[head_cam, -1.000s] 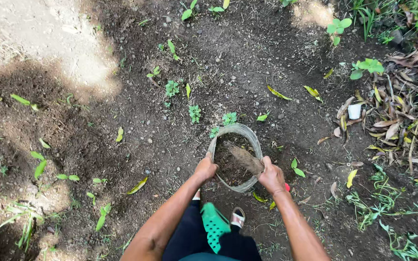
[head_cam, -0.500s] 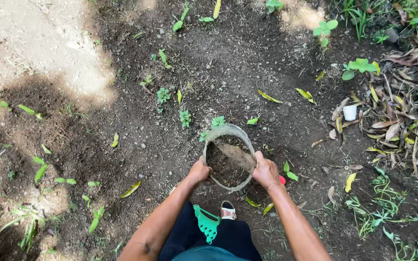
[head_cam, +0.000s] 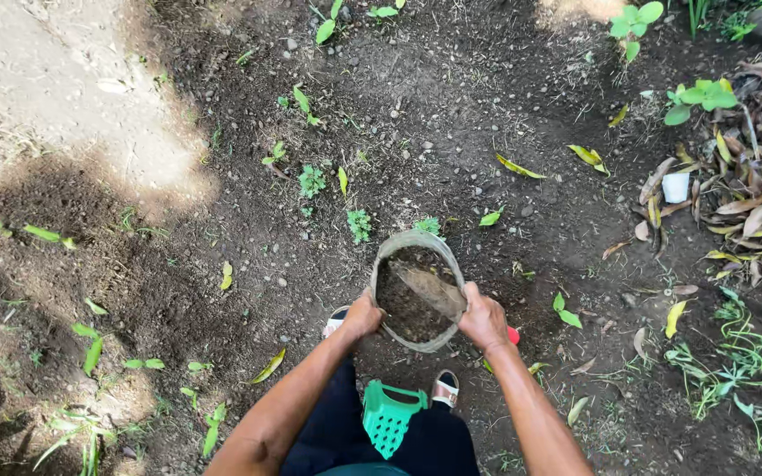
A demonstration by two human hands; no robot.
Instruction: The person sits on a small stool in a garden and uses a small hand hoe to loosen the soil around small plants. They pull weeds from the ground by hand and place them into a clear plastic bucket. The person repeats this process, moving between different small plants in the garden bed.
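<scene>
A round, dirty grey bucket [head_cam: 390, 251] filled with dark soil hangs in front of me, held at its rim by both hands. My left hand [head_cam: 362, 316] grips the left side of the rim and my right hand [head_cam: 484, 319] grips the right side. A soil-caked trowel blade [head_cam: 432, 291] lies across the soil inside, its red handle end [head_cam: 513, 335] showing past my right hand. A green perforated plastic object [head_cam: 387, 419] hangs at my waist over dark trousers, and my sandalled feet [head_cam: 444, 386] stand on the earth below.
Dark loose soil [head_cam: 451, 115] with small green seedlings [head_cam: 359, 222] and yellow fallen leaves spreads ahead. A small white cup [head_cam: 676, 187] sits among dry brown leaves [head_cam: 751, 194] at right. A sunlit pale patch [head_cam: 55, 79] lies at upper left.
The ground and its plants have slid through the view as I step over it. Both hands keep the same hold on the bucket rim.
</scene>
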